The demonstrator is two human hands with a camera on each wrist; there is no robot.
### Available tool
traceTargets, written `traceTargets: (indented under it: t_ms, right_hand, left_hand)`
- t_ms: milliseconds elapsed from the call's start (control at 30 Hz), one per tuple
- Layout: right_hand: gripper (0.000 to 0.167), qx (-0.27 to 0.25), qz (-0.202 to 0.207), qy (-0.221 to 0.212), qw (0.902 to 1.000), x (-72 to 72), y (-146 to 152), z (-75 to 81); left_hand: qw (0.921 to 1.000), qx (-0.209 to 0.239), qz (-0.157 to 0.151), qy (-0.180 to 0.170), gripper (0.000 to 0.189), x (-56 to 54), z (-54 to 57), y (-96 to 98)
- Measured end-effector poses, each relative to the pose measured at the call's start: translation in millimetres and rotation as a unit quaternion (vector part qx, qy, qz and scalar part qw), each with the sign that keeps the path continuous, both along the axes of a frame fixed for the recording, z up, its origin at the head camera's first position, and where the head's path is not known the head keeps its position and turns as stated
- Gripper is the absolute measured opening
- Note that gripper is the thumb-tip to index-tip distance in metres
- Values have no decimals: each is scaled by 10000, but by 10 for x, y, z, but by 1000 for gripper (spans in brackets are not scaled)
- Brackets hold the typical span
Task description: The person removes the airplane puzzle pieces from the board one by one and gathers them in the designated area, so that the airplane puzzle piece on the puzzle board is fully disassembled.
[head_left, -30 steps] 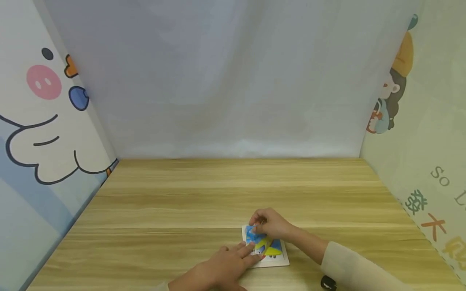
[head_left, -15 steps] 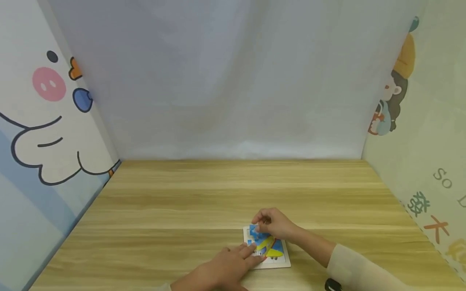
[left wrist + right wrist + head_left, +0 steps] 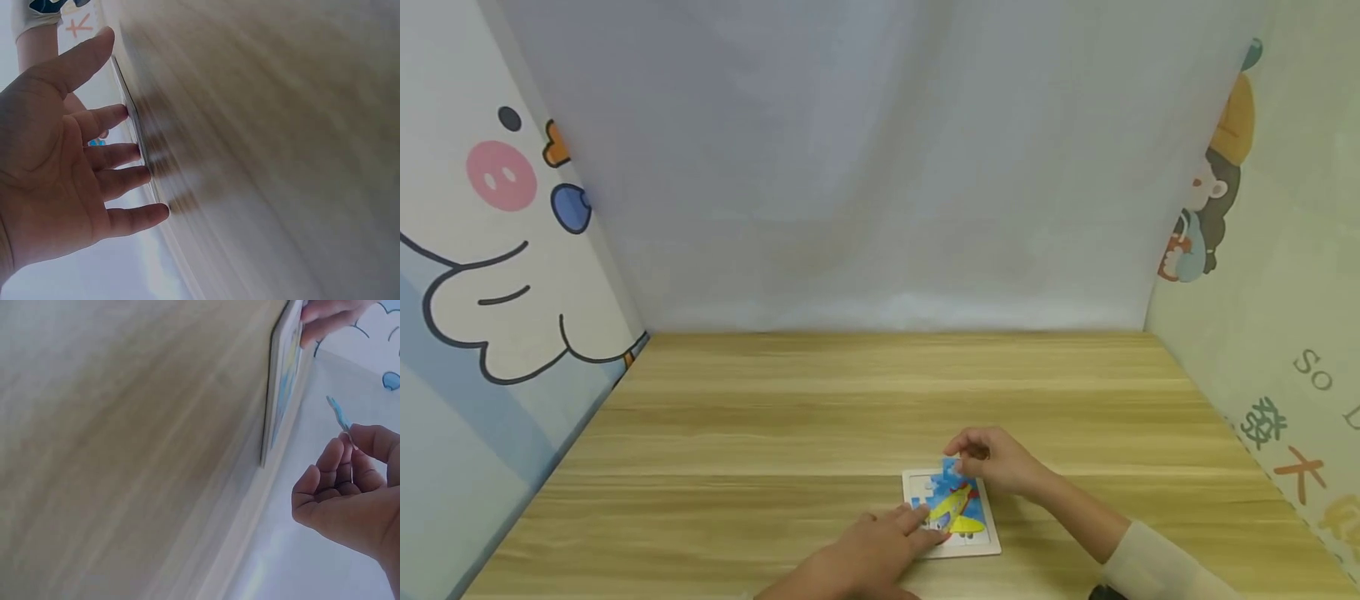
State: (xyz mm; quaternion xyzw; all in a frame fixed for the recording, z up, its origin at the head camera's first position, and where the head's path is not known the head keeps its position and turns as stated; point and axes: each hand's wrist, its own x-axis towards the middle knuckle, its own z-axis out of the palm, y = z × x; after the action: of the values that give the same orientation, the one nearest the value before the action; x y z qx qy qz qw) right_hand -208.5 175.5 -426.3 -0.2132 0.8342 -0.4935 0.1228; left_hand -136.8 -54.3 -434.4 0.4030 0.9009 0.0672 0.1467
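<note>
On the right wall, beyond the table's right edge, "so" reads clearly, with the green character 發 and an orange 大 below it; a letter after "so" is cut off by the frame, and a yellow character lower down is too faint to read.

The right hand pinches a blue puzzle piece between thumb and fingertips, raised over the far edge of the puzzle board. The other fingers are curled in. The left hand is spread, its fingers nearly straight, the tips resting on the board's left side by its near corner.

The board lies on the wooden table, right of the middle and well away from the far edge. It shows a yellow plane on blue, with bare backing at its far-left corner.

The left fingers hide part of the picture. A dark object by the right sleeve is cut off, perhaps something worn on the wrist.
</note>
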Motion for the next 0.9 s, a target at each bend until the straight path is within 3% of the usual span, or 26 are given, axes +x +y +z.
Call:
traceTargets:
  t_ms: [200,433,700,900]
  right_hand:
    - [12,60,-60,153,9998,-35,109,-21]
    - [14,121,-64,130,9998,-79,241,19]
    - [19,-4,-211,-114,9997,-173,414,10]
    - [21,-140,-270,-189,9994,-267,495,28]
  left_hand:
    - [9997,117,-44,200,67,18,-7,6]
    - [9994,227,244,56,63,44,4,48]
    - [9996,157,1,248,62,51,9,171]
    - [9992,228,-3,341,57,54,-1,247]
